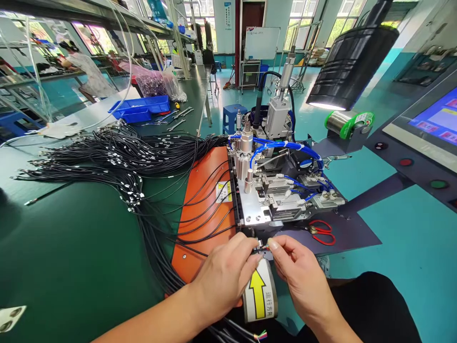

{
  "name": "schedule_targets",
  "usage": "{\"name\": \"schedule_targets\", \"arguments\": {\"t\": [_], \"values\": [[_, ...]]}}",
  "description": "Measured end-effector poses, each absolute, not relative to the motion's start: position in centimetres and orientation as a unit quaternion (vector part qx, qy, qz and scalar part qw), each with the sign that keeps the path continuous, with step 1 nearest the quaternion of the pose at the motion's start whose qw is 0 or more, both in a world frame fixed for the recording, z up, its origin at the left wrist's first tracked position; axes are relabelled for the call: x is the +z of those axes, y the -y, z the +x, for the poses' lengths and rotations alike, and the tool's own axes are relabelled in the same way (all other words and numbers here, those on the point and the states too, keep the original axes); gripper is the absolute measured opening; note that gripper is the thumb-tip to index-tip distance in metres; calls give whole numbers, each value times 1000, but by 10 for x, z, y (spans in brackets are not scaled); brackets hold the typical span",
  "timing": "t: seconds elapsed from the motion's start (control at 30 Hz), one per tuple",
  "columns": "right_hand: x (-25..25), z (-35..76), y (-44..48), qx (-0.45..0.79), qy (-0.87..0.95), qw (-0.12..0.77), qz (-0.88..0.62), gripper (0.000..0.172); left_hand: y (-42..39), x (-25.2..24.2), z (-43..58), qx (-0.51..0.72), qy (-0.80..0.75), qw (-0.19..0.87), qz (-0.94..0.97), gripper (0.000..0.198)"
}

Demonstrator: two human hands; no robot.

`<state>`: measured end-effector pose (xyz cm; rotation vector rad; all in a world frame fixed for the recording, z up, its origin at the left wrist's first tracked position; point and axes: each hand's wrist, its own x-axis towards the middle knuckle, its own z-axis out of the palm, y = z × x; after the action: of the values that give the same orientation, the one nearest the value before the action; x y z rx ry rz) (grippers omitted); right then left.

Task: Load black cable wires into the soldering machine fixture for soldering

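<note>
At the bottom of the frame a cut cable end (262,336) shows its coloured wires below a pale block with a yellow arrow (257,294). Just above that block, low in the centre, the two hands meet: the right hand (298,267) has thumb and forefinger pinched together on a small cable tip (266,247), while the left hand (228,271) curls around from the other side, fingertips close to the same tip; whether they are clamped on it I cannot tell. The tip lies between the hands, at the near edge of the machine (255,205). To work it well, I would steady the black jacket close behind the tip, keep the fine wires straight and uncrossed, and square the end up without tugging; fingertips are best kept clear of the machine's moving parts. Left of the hands, several single cables cross an orange sloped panel (205,181), and slack there should help avoid pull. To the right rest red-handled scissors (323,232). Farther off, a thick black cable bundle (160,152) fills the left middle, with a blue tray (143,110) beyond; at upper right a lamp (353,66) hangs near a solder spool (348,124).
</note>
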<state>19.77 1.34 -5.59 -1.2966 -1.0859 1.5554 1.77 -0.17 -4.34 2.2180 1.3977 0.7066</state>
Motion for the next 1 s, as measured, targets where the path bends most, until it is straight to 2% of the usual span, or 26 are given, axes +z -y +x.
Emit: {"name": "schedule_targets", "arguments": {"t": [0.23,0.6,1.0], "values": [[-61,202,-13,574,483,402,-526,31,5,-39,8,285,-494,232,788,20],[-79,195,-21,545,516,376,-544,34,3,-60,5,236,-485,174,824,32],[-87,196,-23,541,518,369,-551,34,0,-61,6,242,-479,166,827,30]]}}
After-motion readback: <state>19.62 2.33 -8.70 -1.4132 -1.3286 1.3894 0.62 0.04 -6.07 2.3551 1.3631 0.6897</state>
